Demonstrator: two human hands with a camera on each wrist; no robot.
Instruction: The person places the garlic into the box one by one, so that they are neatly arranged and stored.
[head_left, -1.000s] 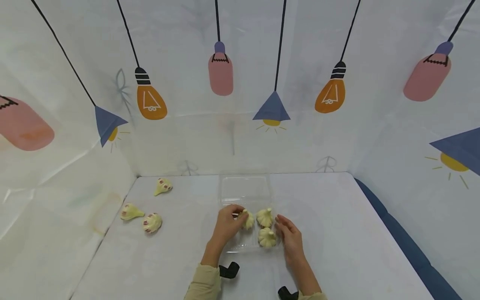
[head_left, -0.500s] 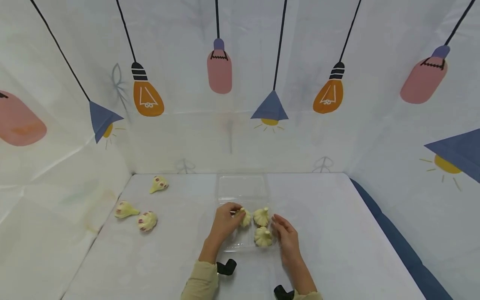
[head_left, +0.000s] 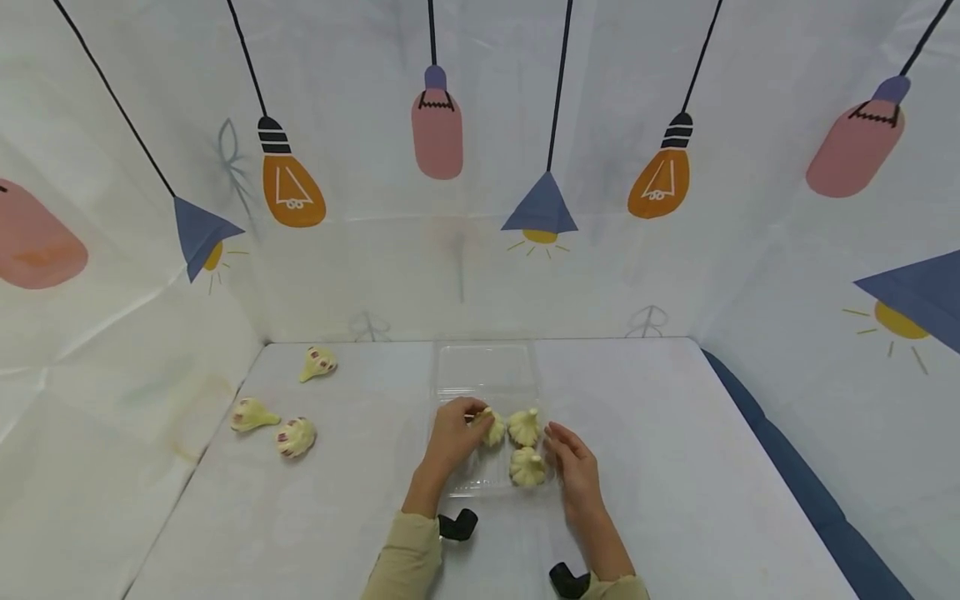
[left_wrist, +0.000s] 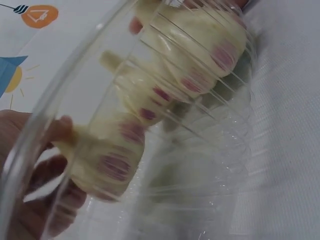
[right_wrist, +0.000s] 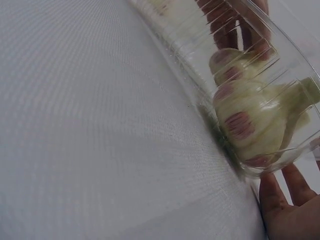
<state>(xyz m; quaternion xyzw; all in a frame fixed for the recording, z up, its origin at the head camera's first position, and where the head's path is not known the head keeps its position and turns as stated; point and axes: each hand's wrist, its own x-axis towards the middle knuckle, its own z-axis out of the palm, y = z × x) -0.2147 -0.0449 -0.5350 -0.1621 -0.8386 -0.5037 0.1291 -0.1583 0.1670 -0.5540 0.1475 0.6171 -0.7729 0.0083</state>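
Observation:
A clear plastic clamshell box (head_left: 476,490) lies on the table with its lid folded back. Inside it, my left hand (head_left: 450,442) pinches a garlic bulb (head_left: 493,427) by the stem, on the left side; the left wrist view shows this bulb (left_wrist: 112,162) through the ridged wall. Two more garlic bulbs sit in the right half, one farther back (head_left: 524,427) and one nearer me (head_left: 528,467). My right hand (head_left: 576,477) is outside the box at its right wall, fingers relaxed. In the right wrist view its fingertips (right_wrist: 270,182) are right at the clear wall beside a bulb (right_wrist: 250,125).
Three loose garlic bulbs lie at the table's left: one at the back (head_left: 318,364), one by the left edge (head_left: 253,415) and one nearer the box (head_left: 296,437). A white sheet (head_left: 360,275) printed with lamps rises behind the table. Black camera mounts (head_left: 459,526) stick out from my wrists.
The head view has shifted slightly. My left hand keeps its pinch on the garlic bulb, and my right hand stays beside the box.

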